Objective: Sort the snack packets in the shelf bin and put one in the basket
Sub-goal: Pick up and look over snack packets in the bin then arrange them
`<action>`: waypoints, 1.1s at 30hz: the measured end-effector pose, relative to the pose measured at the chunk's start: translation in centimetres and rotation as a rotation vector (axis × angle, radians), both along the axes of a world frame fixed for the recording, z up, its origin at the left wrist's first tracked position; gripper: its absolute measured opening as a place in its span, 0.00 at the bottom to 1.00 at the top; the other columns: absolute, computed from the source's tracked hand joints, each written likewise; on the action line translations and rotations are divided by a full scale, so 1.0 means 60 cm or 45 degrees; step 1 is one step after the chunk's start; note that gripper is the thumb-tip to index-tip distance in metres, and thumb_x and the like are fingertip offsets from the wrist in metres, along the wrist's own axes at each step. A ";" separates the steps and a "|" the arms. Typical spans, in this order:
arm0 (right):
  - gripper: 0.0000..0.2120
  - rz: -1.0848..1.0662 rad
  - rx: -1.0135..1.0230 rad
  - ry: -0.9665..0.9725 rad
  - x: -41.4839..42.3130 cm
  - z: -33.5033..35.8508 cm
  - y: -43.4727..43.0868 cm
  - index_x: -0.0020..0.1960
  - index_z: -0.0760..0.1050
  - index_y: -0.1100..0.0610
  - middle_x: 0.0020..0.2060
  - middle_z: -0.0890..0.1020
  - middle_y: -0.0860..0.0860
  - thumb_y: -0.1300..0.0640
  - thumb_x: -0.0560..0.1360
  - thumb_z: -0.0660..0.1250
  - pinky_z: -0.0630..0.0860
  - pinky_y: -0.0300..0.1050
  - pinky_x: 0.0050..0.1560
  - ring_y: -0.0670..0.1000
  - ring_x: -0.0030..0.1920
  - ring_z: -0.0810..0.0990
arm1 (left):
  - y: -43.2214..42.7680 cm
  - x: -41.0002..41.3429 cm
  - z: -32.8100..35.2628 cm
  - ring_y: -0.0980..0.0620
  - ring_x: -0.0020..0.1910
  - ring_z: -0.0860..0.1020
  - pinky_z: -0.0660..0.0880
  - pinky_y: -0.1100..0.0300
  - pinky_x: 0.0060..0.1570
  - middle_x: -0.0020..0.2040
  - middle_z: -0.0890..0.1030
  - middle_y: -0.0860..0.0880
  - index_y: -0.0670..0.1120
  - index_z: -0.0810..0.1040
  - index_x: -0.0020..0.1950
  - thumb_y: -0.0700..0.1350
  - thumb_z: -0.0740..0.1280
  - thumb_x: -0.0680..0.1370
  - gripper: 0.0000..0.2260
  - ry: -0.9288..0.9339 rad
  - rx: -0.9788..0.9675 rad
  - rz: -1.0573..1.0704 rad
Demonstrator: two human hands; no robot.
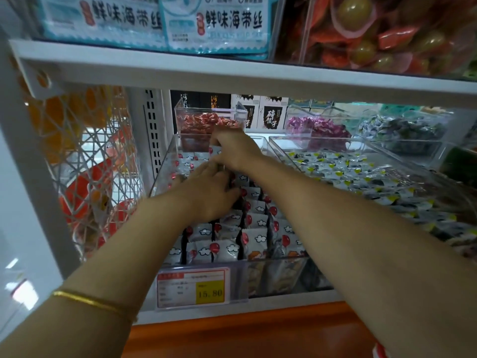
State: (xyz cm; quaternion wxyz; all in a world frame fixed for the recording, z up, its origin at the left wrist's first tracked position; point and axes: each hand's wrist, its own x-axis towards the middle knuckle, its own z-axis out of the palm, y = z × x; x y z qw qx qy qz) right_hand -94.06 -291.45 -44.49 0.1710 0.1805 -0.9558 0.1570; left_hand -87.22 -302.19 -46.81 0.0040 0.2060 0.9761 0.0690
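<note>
Two arms of a person are seen, and both are bare from the hands to the lower edge of the picture. On the left forearm (124, 254) a thin bangle (95, 303) of gold colour is worn. It is narrow, smooth and shiny, and a bright line of light is caught along it. The left hand (206, 192) and the right hand (236, 151) are uncovered, as is the right forearm (348, 228). The fingernails are too blurred to be described.
</note>
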 end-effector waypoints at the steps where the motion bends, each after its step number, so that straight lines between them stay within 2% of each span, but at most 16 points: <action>1: 0.12 -0.002 -0.029 -0.029 0.001 -0.002 0.001 0.54 0.74 0.58 0.40 0.73 0.47 0.57 0.72 0.71 0.65 0.42 0.43 0.49 0.44 0.72 | 0.002 0.008 -0.004 0.48 0.76 0.48 0.47 0.36 0.70 0.78 0.50 0.51 0.52 0.55 0.75 0.62 0.48 0.78 0.27 -0.036 -0.010 -0.021; 4: 0.07 -0.013 0.083 -0.115 -0.002 -0.007 -0.001 0.51 0.78 0.56 0.48 0.80 0.49 0.56 0.76 0.65 0.69 0.50 0.56 0.52 0.53 0.77 | 0.003 0.022 -0.015 0.49 0.76 0.47 0.43 0.38 0.71 0.77 0.53 0.52 0.54 0.58 0.75 0.60 0.50 0.79 0.25 -0.058 0.000 -0.037; 5: 0.08 -0.027 0.145 -0.134 -0.002 -0.008 -0.002 0.52 0.79 0.55 0.53 0.81 0.50 0.57 0.78 0.62 0.69 0.54 0.61 0.53 0.57 0.76 | 0.002 0.022 -0.016 0.49 0.76 0.47 0.43 0.38 0.71 0.77 0.53 0.52 0.55 0.58 0.75 0.58 0.51 0.79 0.24 -0.049 0.018 -0.033; 7: 0.12 -0.051 0.124 -0.156 -0.004 -0.007 -0.002 0.55 0.80 0.54 0.59 0.80 0.51 0.61 0.78 0.60 0.68 0.56 0.65 0.53 0.61 0.75 | -0.003 0.020 -0.011 0.49 0.76 0.43 0.42 0.36 0.70 0.78 0.47 0.52 0.57 0.53 0.76 0.55 0.52 0.80 0.24 -0.066 -0.068 -0.024; 9: 0.13 -0.056 0.043 -0.138 -0.007 -0.005 0.000 0.54 0.81 0.55 0.58 0.80 0.52 0.64 0.77 0.60 0.72 0.53 0.63 0.53 0.59 0.77 | -0.007 0.018 -0.006 0.49 0.76 0.38 0.40 0.34 0.69 0.78 0.42 0.52 0.60 0.47 0.75 0.53 0.52 0.80 0.25 -0.119 -0.164 -0.027; 11: 0.13 -0.073 0.014 -0.098 -0.011 -0.006 0.003 0.53 0.82 0.56 0.56 0.81 0.52 0.65 0.77 0.60 0.74 0.50 0.60 0.52 0.56 0.78 | -0.010 0.017 -0.005 0.49 0.75 0.37 0.40 0.34 0.69 0.78 0.41 0.51 0.61 0.46 0.75 0.52 0.53 0.80 0.26 -0.143 -0.171 -0.038; 14: 0.11 -0.123 -0.025 0.034 -0.022 -0.013 0.004 0.51 0.81 0.56 0.55 0.81 0.53 0.65 0.77 0.61 0.74 0.48 0.58 0.53 0.56 0.77 | -0.010 0.021 -0.010 0.49 0.75 0.37 0.39 0.35 0.70 0.78 0.40 0.51 0.60 0.45 0.75 0.57 0.49 0.80 0.25 -0.121 -0.156 -0.045; 17: 0.10 -0.259 0.103 0.167 -0.039 -0.021 -0.001 0.55 0.78 0.58 0.56 0.79 0.55 0.63 0.77 0.62 0.74 0.51 0.59 0.55 0.58 0.74 | -0.010 0.023 -0.013 0.50 0.75 0.36 0.38 0.37 0.69 0.77 0.40 0.51 0.60 0.43 0.75 0.63 0.47 0.78 0.27 -0.123 -0.171 -0.028; 22: 0.13 -0.328 0.308 0.173 -0.050 -0.031 -0.009 0.59 0.76 0.58 0.58 0.76 0.55 0.56 0.76 0.66 0.68 0.52 0.60 0.56 0.62 0.69 | -0.011 0.023 -0.015 0.51 0.75 0.36 0.36 0.38 0.69 0.77 0.39 0.52 0.61 0.40 0.75 0.61 0.48 0.79 0.27 -0.161 -0.217 -0.035; 26: 0.12 -0.312 0.333 0.162 -0.050 -0.030 -0.011 0.55 0.78 0.57 0.58 0.76 0.54 0.53 0.74 0.67 0.68 0.53 0.61 0.56 0.61 0.68 | -0.012 0.025 -0.018 0.51 0.75 0.35 0.36 0.38 0.69 0.77 0.39 0.51 0.61 0.40 0.75 0.61 0.47 0.79 0.26 -0.159 -0.216 -0.035; 28: 0.09 -0.343 0.248 0.189 -0.049 -0.028 -0.012 0.52 0.79 0.58 0.55 0.77 0.54 0.55 0.75 0.67 0.72 0.52 0.59 0.55 0.59 0.70 | -0.011 0.026 -0.019 0.50 0.75 0.36 0.36 0.38 0.69 0.77 0.39 0.51 0.61 0.40 0.75 0.60 0.46 0.79 0.26 -0.140 -0.172 -0.030; 30: 0.06 -0.348 0.014 0.162 -0.048 -0.023 -0.009 0.49 0.77 0.59 0.50 0.79 0.55 0.57 0.76 0.66 0.75 0.48 0.55 0.54 0.54 0.74 | -0.011 0.027 -0.018 0.50 0.75 0.36 0.36 0.39 0.69 0.77 0.38 0.50 0.61 0.40 0.75 0.60 0.45 0.79 0.25 -0.132 -0.139 -0.016; 33: 0.04 -0.310 -0.334 0.085 -0.037 -0.012 -0.003 0.51 0.74 0.60 0.46 0.77 0.55 0.63 0.77 0.61 0.72 0.44 0.46 0.52 0.46 0.75 | -0.010 0.027 -0.016 0.48 0.75 0.36 0.39 0.35 0.69 0.77 0.39 0.49 0.59 0.43 0.75 0.59 0.43 0.80 0.24 -0.121 -0.190 -0.041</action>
